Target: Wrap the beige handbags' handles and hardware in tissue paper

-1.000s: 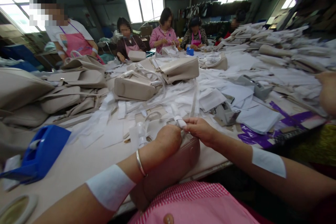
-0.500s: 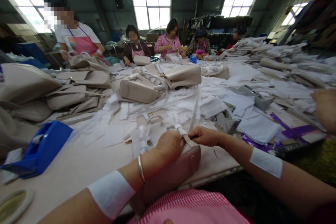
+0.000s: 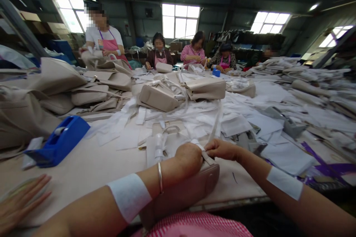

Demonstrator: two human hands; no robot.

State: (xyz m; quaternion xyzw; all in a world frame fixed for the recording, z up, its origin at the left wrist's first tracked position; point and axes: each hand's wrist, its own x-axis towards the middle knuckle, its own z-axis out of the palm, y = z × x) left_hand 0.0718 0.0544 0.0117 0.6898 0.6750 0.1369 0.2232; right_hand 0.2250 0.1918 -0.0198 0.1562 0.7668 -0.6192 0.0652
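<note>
A beige bag (image 3: 183, 192) rests on its side at the table's front edge, against the pink checked apron. My left hand (image 3: 189, 159), with a silver bangle at the wrist, is closed on the bag's strap near its top. Just to the right, my right hand (image 3: 222, 149) pinches at the same strap, whose upper part is wrapped in white paper (image 3: 197, 143). The fingertips of my left hand are partly hidden. White patches cover both forearms. Clear-wrapped handle parts (image 3: 158, 146) lie beyond my left hand.
A blue tape dispenser (image 3: 59, 140) stands at left, near another person's hand (image 3: 22, 200). Beige bags (image 3: 158, 98) and white sheets (image 3: 286, 155) cover the table's middle and right. A grey dispenser (image 3: 286, 122) is at right. Several people work across the table.
The view has swung left, so things appear farther right. Another person's hand has come in at lower left, and one at the right edge is gone. My hands remain at the strap.
</note>
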